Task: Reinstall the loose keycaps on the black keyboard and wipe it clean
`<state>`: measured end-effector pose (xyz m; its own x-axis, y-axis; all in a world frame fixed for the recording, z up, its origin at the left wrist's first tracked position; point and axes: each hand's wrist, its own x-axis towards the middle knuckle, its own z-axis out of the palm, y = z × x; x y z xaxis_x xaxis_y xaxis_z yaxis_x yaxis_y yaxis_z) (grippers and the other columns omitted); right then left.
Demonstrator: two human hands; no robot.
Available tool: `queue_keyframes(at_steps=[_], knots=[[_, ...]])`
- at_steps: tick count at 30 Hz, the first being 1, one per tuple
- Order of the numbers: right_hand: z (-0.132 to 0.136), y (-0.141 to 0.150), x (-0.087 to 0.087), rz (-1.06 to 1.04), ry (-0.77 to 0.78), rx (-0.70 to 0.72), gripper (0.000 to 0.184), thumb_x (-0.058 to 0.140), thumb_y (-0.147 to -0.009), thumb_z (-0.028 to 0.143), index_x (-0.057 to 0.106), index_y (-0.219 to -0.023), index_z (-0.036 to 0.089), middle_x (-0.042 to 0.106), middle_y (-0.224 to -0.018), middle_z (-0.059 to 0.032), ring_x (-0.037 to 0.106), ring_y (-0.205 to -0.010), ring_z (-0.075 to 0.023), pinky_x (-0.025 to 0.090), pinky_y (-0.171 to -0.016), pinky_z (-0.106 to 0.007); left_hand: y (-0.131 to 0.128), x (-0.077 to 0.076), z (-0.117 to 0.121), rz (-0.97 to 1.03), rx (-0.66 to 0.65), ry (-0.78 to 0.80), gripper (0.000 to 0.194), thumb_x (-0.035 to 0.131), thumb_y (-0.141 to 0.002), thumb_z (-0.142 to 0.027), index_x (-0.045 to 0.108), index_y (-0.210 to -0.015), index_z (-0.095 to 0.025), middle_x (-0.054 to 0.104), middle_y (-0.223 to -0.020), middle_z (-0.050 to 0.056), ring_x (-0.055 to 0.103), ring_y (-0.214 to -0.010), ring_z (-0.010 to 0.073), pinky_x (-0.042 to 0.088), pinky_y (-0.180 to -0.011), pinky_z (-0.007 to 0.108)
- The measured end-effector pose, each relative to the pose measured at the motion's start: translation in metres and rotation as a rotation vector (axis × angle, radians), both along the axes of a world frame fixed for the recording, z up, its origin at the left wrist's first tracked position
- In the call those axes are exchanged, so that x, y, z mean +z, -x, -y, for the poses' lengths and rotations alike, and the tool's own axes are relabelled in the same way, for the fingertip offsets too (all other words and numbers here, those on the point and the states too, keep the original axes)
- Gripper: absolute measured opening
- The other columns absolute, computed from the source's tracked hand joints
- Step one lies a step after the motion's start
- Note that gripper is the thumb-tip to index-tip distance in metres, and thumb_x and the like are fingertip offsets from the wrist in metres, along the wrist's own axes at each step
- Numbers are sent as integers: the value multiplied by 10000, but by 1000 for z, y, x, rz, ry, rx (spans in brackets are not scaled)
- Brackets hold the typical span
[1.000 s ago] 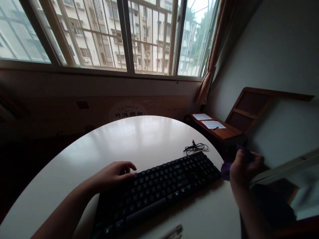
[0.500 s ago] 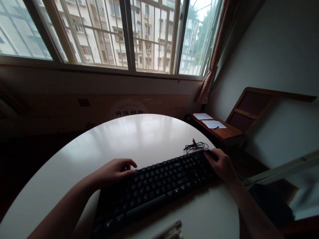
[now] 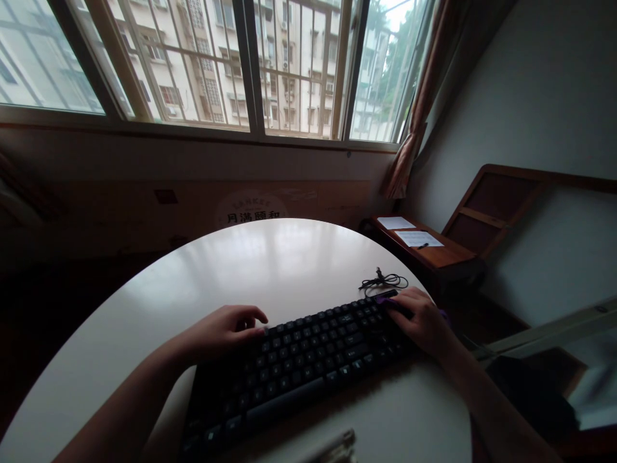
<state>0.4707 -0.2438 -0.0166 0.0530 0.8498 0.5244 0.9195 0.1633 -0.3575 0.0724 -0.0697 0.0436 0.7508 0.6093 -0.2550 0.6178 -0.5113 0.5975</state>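
On the white surface [image 3: 216, 263], the right hand [image 3: 420, 319] grips a purple cloth [image 3: 384, 300] against the right end of the keyboard [image 3: 308, 360]; the left hand [image 3: 226, 326], loosely curled, meets its back edge toward the left, its hold unclear in the dimness. Wiping seems under way; how much is done or left doesn't show.

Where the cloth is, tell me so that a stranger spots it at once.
Start at the white table and find the black keyboard on it. Over the keyboard's right end is the right hand, with the cloth partly hidden under it. The cloth is purple, whereas the keyboard and the looped cable nearby are black.
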Motion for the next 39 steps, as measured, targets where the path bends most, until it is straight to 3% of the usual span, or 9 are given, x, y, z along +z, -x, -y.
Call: queue_keyframes(at_steps=[7, 15, 21, 27, 34, 39], knots=[[6, -4, -6, 49, -13, 50, 274, 524, -987, 339, 731, -847, 229, 657, -883, -71, 584, -876, -254, 457, -825, -430, -1, 2, 1, 5, -9, -4, 545, 525, -860, -651, 706, -1101, -198, 696, -894, 49, 644, -826, 233, 487, -731, 301], [6, -2, -4, 29, -78, 11, 327, 521, -945, 289, 717, -692, 221, 661, -977, -94, 575, -1001, -283, 474, -913, -467, 0, 1, 1, 10, 0, 4, 566, 540, -845, -671, 701, -1101, -192, 704, -932, 61, 650, -869, 251, 488, -755, 315], [5, -2, -7, 23, -81, 10, 284, 535, -944, 305, 791, -846, 231, 672, -1235, -105, 562, -1175, -330, 442, -1023, -539, 3, -5, -3, 43, -5, -1, 575, 549, -844, -679, 701, -1104, -190, 700, -923, 56, 644, -858, 245, 482, -744, 303], [-1, -4, -12, -45, -51, 54, 285, 534, -962, 327, 801, -986, 229, 648, -1347, -116, 549, -1274, -337, 402, -1105, -573, 2, -4, -2, 34, -24, -10, 570, 546, -854, -665, 704, -1100, -175, 702, -928, 66, 643, -861, 244, 478, -743, 301], [3, -5, -10, -144, -110, 36, 322, 530, -962, 347, 783, -797, 236, 691, -1278, -85, 597, -1226, -295, 459, -1088, -480, 2, -2, -2, 12, -25, -6, 552, 545, -860, -652, 703, -1111, -188, 706, -934, 61, 650, -860, 240, 478, -742, 298], [6, -19, -17, -280, -277, -187, 345, 489, -981, 390, 761, -892, 198, 746, -1055, -120, 691, -1003, -287, 549, -916, -443, 1, -3, -4, -2, -31, -30, 546, 540, -858, -654, 708, -1100, -195, 704, -930, 58, 649, -861, 241, 477, -746, 304]])
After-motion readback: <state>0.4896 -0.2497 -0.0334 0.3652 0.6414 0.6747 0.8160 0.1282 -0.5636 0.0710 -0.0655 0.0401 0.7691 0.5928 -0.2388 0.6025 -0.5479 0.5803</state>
